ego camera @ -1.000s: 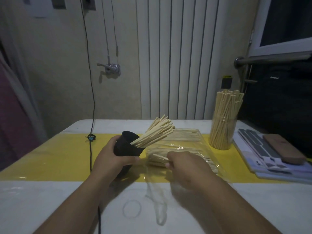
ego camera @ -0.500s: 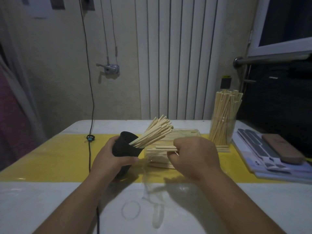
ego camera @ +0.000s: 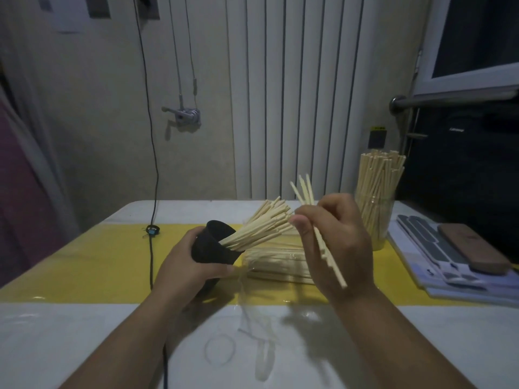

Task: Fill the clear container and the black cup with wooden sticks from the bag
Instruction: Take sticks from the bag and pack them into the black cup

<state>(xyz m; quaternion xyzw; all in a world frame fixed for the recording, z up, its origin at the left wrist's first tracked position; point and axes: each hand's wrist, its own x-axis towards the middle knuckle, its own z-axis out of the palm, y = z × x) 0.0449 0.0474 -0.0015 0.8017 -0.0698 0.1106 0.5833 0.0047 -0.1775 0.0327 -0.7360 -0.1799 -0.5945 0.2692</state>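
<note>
Our right hand has come up off the bag since half a second ago. It now hangs above the bag with a few wooden sticks pinched between thumb and curled fingers. These run steeply, upper tips toward the far wall, lower ends poking out below the palm.

Our left hand has stayed where it was, fingers and thumb wrapped round the black cup. We hold the cup tipped, mouth toward the right, near the middle of the table, over the yellow strip that runs from the left edge to the right edge. Whether its base touches the table we cannot tell. A bundle of sticks fans out of the cup's mouth, its tips just beside our right thumb.

The bag, of clear plastic, lies on the yellow strip just right of the cup, with many sticks stacked flat inside. Its loose end trails toward the near edge. The clear container stands upright toward the far right corner, packed with sticks that rise well above its rim.

Near the right edge lies a stack of printed sheets with a brown flat object on top. A black cable drops down the wall and crosses the table left of the cup. A thin clear ring lies on the white surface near the near edge.
</note>
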